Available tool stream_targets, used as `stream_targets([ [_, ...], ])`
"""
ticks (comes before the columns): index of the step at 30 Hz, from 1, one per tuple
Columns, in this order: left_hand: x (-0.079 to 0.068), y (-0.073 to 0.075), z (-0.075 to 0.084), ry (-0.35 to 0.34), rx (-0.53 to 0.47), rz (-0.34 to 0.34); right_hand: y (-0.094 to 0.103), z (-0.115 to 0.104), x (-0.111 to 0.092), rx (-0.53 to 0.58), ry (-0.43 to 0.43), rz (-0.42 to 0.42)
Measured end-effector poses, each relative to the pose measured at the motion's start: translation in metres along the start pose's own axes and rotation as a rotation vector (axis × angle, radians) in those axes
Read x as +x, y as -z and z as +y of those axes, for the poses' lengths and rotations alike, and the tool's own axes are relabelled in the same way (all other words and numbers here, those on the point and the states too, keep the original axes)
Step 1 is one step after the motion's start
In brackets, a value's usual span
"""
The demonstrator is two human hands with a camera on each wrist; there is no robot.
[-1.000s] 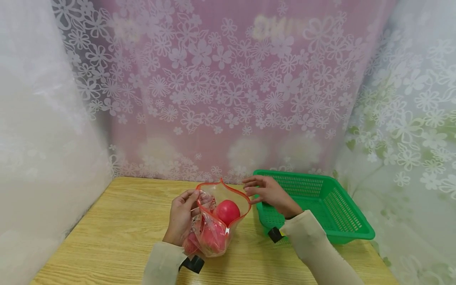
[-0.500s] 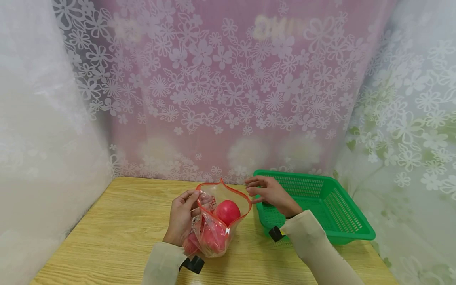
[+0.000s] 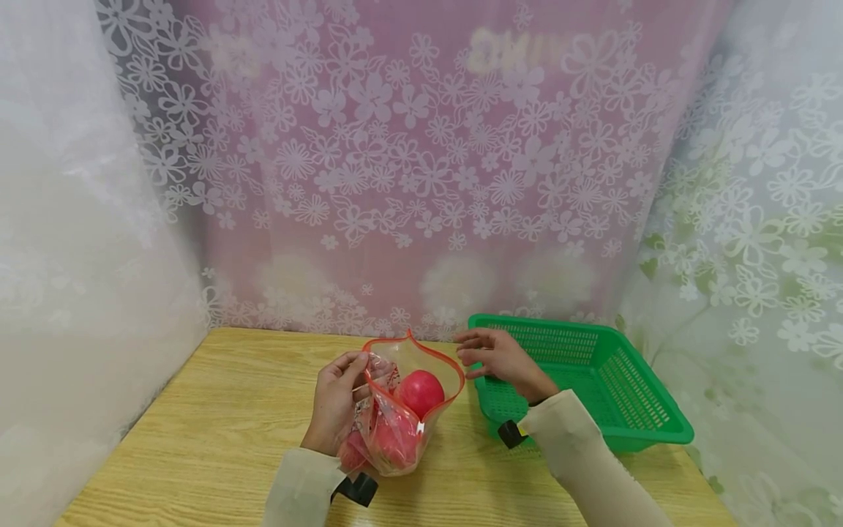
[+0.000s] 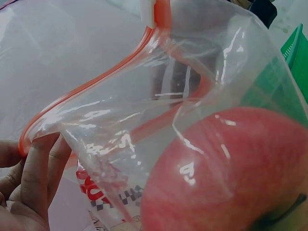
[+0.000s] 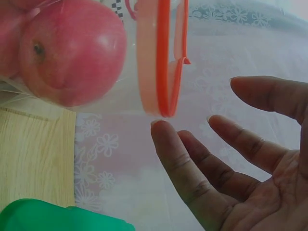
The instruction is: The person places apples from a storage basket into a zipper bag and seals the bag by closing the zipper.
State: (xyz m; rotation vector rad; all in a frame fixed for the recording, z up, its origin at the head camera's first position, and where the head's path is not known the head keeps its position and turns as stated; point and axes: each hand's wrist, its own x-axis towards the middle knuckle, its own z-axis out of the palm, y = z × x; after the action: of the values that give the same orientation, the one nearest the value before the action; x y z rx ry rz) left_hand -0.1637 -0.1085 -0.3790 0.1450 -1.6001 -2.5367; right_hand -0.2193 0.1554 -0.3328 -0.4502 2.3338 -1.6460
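Work status: the apples are inside the bag; closure is not yet done.

Contents. The clear slider zip bag sits over the table, left of the green perforated basket. It holds at least three apples: the upper apple lies just below the mouth, the lower apple lies beneath it, and a third apple lies beside the left wrist. The exact count is obscured by overlap and glare. All visible fruit is in the bag.

Closure. The orange-red zip track is parted into a wide loop. The white slider stands at the near end of the mouth. Judged from this state, joining the track is the step outstanding.

Left hand: the fingers and thumb pinch the rim on its left side, steadying the mouth.

Right hand: the fingers are spread, lightly bent and grip nothing. One fingertip is just beside the opposite rim; contact cannot be confirmed. The hand is above the basket's left edge.
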Motion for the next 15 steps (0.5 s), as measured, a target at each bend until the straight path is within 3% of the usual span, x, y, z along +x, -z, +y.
stream_targets([
  [15, 0.0, 0.0002, -0.0015, -0.01, -0.017, -0.006, -0.0065, 0.008, 0.0028, -0.019, -0.042, 0.001],
])
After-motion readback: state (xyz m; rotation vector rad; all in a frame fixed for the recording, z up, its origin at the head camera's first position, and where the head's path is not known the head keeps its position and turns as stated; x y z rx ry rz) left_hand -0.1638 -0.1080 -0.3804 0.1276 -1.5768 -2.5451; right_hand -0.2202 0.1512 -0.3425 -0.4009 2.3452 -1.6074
